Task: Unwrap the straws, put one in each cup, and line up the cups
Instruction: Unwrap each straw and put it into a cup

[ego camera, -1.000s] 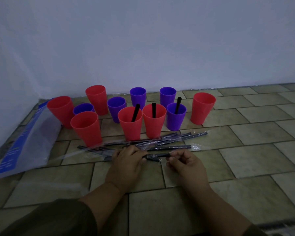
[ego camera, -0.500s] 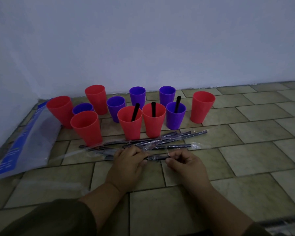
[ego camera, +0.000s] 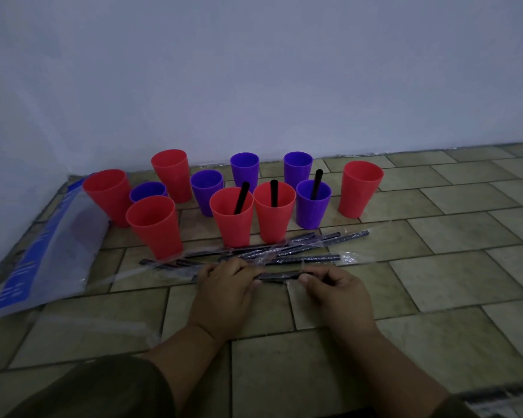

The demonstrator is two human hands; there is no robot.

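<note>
While held palm-down, just apart, left hand (ego camera: 224, 292) and right hand (ego camera: 335, 289) pinch same wrapped straw (ego camera: 277, 276).

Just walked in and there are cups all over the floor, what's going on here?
A person's left hand and right hand pinch one wrapped black straw between them over the tiled floor. More wrapped straws lie piled just beyond. Two red plastic cups and one purple plastic cup hold a black straw; the other eight cups show none.

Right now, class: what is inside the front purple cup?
One black straw stands in the front purple cup, its top above the rim. Its lower end is hidden by the cup's wall.
</note>
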